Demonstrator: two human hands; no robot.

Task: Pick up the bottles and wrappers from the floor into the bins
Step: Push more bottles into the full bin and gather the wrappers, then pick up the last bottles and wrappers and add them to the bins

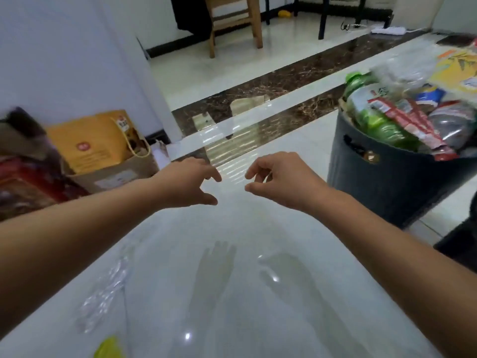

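Note:
A dark grey bin [382,182] stands at the right, heaped with green bottles [371,117], red wrappers [410,122] and clear plastic. My left hand [191,182] and my right hand [276,179] hover side by side over the glossy white floor, left of the bin, both empty with fingers loosely curled. A crumpled clear plastic wrapper [105,290] lies on the floor at the lower left, below my left forearm. A yellow-green piece [109,347] shows at the bottom edge.
A cardboard box with a yellow bag [98,143] and red packaging [28,182] sit against the wall at the left. A wooden chair [232,21] and table legs stand at the back. More yellow packaging [456,68] lies beyond the bin.

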